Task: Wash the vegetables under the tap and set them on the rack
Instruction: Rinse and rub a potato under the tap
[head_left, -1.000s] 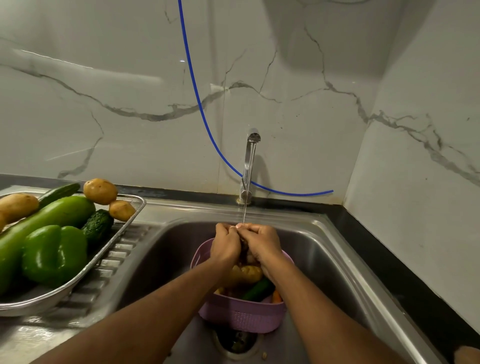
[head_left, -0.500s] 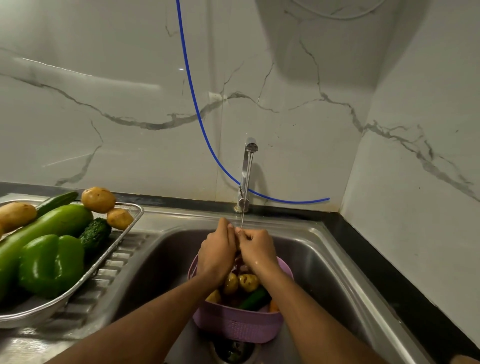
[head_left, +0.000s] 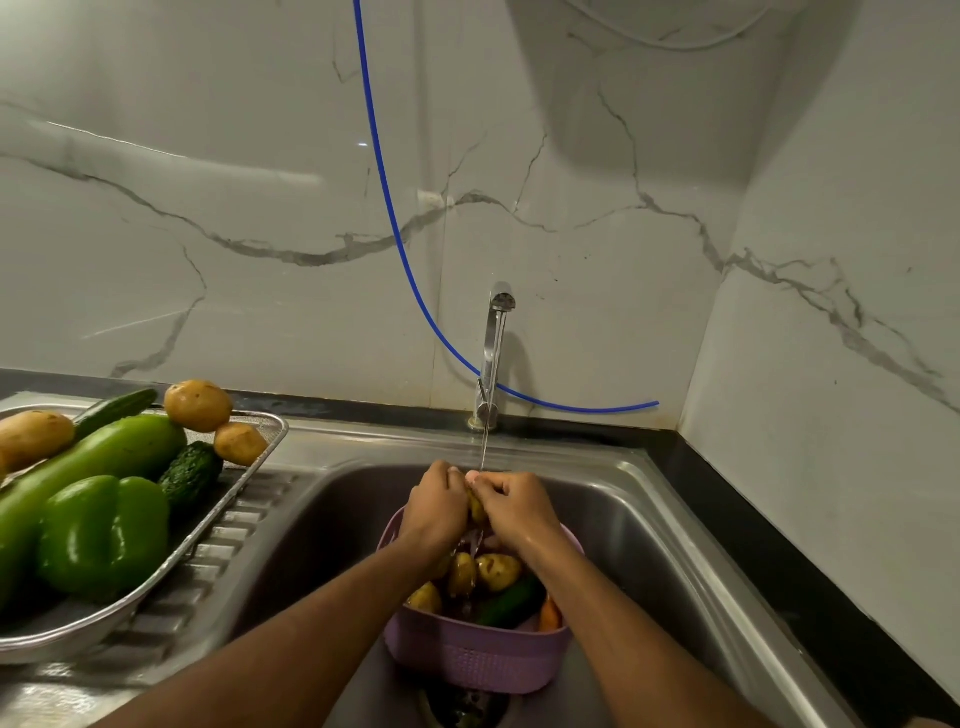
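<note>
My left hand (head_left: 435, 506) and my right hand (head_left: 511, 506) together grip a small potato (head_left: 476, 508) under the thin stream from the steel tap (head_left: 493, 353). Only a sliver of the potato shows between the fingers. Directly below stands a purple basket (head_left: 480, 657) in the sink (head_left: 649, 545), holding potatoes (head_left: 497, 570), a cucumber (head_left: 511, 600) and a carrot (head_left: 549, 613). On the left, the metal rack (head_left: 156, 577) carries a green pepper (head_left: 104, 535), a long green gourd (head_left: 88, 467), cucumbers and potatoes.
A blue hose (head_left: 395, 228) hangs down the marble wall and curves behind the tap. The ribbed drainboard (head_left: 218, 551) lies under the rack. A black counter edge (head_left: 779, 561) runs along the sink's right side. The drain (head_left: 465, 706) sits below the basket.
The view has tilted up a little. Both hands stay clasped under the water and have lifted slightly above the basket, turning the potato between them.
</note>
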